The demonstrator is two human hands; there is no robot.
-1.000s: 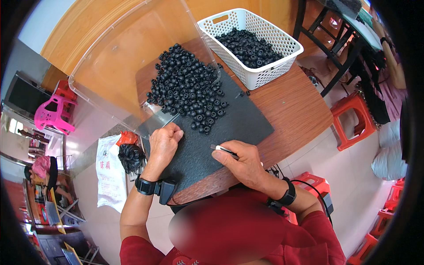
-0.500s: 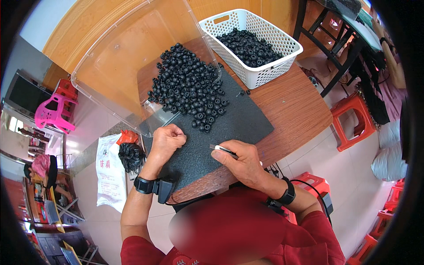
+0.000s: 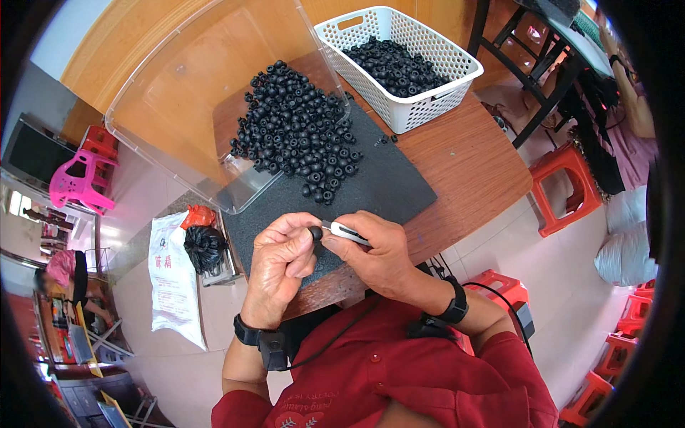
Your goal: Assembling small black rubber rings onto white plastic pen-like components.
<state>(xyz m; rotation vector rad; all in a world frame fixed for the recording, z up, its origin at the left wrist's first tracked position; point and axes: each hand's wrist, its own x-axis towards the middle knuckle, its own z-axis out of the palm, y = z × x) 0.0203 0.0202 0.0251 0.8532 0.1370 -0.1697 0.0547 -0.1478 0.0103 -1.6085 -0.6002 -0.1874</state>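
My left hand (image 3: 282, 260) pinches a small black round part (image 3: 315, 232) between thumb and fingers. My right hand (image 3: 374, 253) grips a slim silver tool (image 3: 344, 231) whose tip meets that part. Both hands hover close together over the near end of a dark mat (image 3: 378, 187) on a wooden table (image 3: 471, 160). A heap of several black round parts (image 3: 300, 128) lies on the mat just beyond the hands. Each wrist wears a black band.
A clear plastic bin (image 3: 193, 107) lies tilted at the heap's left. A white mesh basket (image 3: 399, 60) holds more black parts at the far right. Orange stools (image 3: 564, 189) stand to the right. A white sack (image 3: 171, 278) and black bag (image 3: 205, 246) sit on the floor left.
My hands have come together: the left hand lifted off the mat with a black part and the right hand brought the tool's tip to it.
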